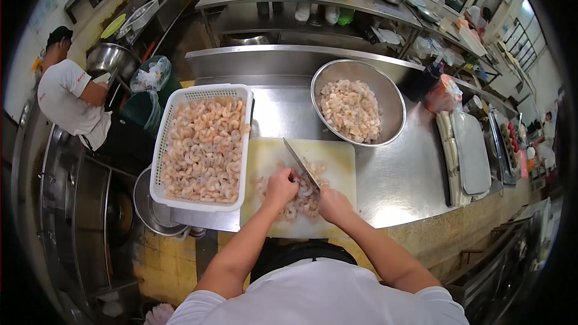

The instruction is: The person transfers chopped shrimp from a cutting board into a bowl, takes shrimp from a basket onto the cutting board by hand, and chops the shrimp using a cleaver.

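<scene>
Knife (302, 163) between the hands, slanting forward-left over the shrimp (309, 200) on the cutting board (338, 159).
The right hand (335, 206) is closed round its near end; the left hand (281, 186), fingers curled, sits just left of it, whether pinching anything I cannot tell. White basket (195, 204) left, steel bowl (394, 99) forward-right; open steel table (394, 174) lies rightward.

The knife (301, 161) has a long, grey blade that slants across the centre of the frame, tip toward the upper left, its handle mostly hidden in a grip. The shrimp (307, 206), peeled, pale pink and greyish, lie in a loose heap just below centre, on both sides of the blade. Beneath, the board (265, 150) lies flat, off-white with yellowish patches.
</scene>
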Demonstrator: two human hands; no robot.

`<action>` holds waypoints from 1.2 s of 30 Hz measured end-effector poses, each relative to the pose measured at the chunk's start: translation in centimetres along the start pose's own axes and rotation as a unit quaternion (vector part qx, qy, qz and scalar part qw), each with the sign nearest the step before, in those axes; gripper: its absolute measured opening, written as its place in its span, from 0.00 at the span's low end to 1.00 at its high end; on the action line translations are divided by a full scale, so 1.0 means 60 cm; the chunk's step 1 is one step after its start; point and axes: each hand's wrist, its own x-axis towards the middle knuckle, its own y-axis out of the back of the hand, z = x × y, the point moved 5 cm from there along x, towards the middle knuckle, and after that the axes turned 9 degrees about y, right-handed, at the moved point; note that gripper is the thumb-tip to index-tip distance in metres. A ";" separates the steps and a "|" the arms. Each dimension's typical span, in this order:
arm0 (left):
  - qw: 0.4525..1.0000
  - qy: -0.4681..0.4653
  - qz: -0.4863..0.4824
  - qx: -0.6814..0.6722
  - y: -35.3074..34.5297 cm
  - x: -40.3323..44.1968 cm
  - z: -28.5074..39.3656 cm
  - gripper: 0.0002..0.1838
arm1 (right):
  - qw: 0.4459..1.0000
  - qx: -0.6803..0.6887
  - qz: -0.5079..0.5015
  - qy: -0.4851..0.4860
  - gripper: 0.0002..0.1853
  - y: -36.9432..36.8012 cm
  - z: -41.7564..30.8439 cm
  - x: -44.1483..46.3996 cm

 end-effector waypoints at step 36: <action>0.979 -0.197 -0.036 0.026 -0.009 -0.029 0.030 0.10 | 0.999 0.001 0.034 -0.031 0.10 0.001 0.013 -0.031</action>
